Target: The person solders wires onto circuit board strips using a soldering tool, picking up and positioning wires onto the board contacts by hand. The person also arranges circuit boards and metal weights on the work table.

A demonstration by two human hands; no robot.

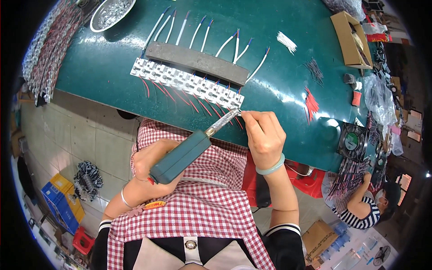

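Observation:
My left hand (150, 162) is wrapped round a green soldering gun (182, 155) whose metal tip points up and to the right. That tip meets the right end of a row of white blocks (186, 83), joined in a strip near the table's front edge. My right hand (266, 135) is pinched at the same end, by the tip; a small whitish end shows at the fingertips, too small to name. Thin red wires (168, 92) stick out of the strip toward me. Behind it a long grey bar (198, 62) lies across white-sheathed cables (182, 28) with blue and brown ends.
On the green table (112, 90) are a bowl of metallic bits (112, 13), bundled wired strips (49, 49), white tubes (286, 42), dark wires (314, 71) and red wires (311, 104). A cardboard box (348, 38) and a fan (353, 141) stand at right, near another person (366, 204).

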